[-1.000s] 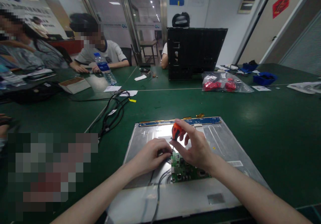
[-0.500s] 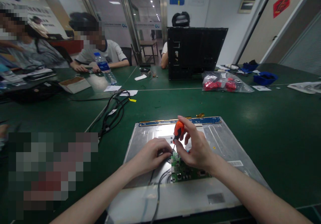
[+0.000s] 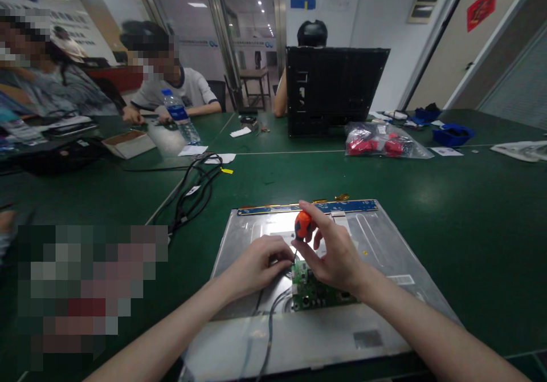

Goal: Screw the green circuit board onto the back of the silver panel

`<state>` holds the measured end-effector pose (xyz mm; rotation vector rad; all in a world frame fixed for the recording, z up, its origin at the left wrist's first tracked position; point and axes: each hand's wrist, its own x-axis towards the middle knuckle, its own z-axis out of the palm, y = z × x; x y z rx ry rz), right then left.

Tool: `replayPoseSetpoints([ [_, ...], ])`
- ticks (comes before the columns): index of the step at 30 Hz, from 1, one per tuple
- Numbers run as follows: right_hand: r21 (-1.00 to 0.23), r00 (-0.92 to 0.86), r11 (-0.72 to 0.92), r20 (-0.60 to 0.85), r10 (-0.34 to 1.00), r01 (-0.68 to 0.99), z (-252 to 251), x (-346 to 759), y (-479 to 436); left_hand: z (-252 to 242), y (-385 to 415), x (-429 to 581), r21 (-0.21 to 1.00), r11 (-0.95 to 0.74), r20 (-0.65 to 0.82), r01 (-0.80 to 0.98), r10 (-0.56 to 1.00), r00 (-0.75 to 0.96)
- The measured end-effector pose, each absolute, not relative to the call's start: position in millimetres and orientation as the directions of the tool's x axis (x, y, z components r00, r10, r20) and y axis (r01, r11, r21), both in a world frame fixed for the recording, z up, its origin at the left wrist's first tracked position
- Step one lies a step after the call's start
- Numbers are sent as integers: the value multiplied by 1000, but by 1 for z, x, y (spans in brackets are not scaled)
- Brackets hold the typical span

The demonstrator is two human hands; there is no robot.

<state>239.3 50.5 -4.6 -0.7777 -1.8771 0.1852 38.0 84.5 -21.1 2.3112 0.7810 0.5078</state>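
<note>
A silver metal display panel [image 3: 376, 251] lies face down on the green table in front of me. A small green circuit board [image 3: 314, 293] sits on its near middle. My right hand [image 3: 337, 254] grips an orange-handled screwdriver [image 3: 302, 227], held nearly upright with its tip down at the board's top left corner. My left hand [image 3: 256, 265] rests curled on the panel just left of the tip, fingertips pinched close to the screwdriver shaft; what they hold is too small to see. A grey cable [image 3: 269, 319] runs from the board toward me.
A black upright monitor back [image 3: 335, 91] stands across the table with a person behind it. Black cables [image 3: 194, 191] lie left of the panel. A bag of red parts [image 3: 378, 141], blue bins [image 3: 452, 134], a water bottle [image 3: 179, 116] and seated people are farther off.
The screwdriver handle has shifted slightly in my right fingers, tilting a little between frames. Both hands stay in the same place over the board.
</note>
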Motion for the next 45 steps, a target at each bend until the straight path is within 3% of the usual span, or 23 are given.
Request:
replayPoseSetpoints([
  [8,-514,-213,753,749,627,411,-7,239,50,-17,83,38,679,-610,128,408,646,753],
  [23,-419,-257,778,777,574,469,-5,240,54,-24,84,37,668,-630,161,396,642,750],
  [32,-474,-217,773,775,594,422,-5,238,51,-17,83,39,682,-609,135,404,649,749],
  [45,-484,-215,726,740,638,488,-4,239,51,-20,83,37,687,-611,129,395,637,760],
])
